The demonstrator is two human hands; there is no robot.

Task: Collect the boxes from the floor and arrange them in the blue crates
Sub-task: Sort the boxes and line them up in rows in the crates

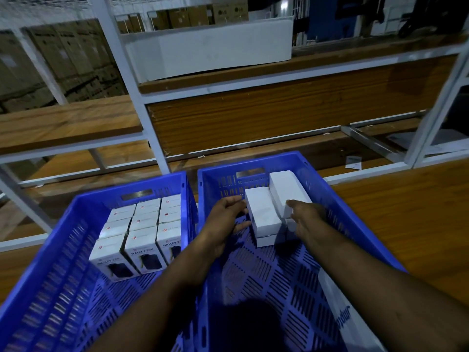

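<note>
Where two blue crates stand side by side before a white-framed shelf rack (152, 128), the left crate (58, 250) holds white printed boxes (142, 232) packed upright in rows against its far wall. Right crate (355, 219): a small group of plain white boxes (262, 212) near the far right corner, one taller box (286, 186) behind. Left hand (225, 214): fingers extended, touching the left face of the front box. Right hand (304, 217): fingers bent round the group's right side, gripping it. Both forearms reach into the right crate.
</note>
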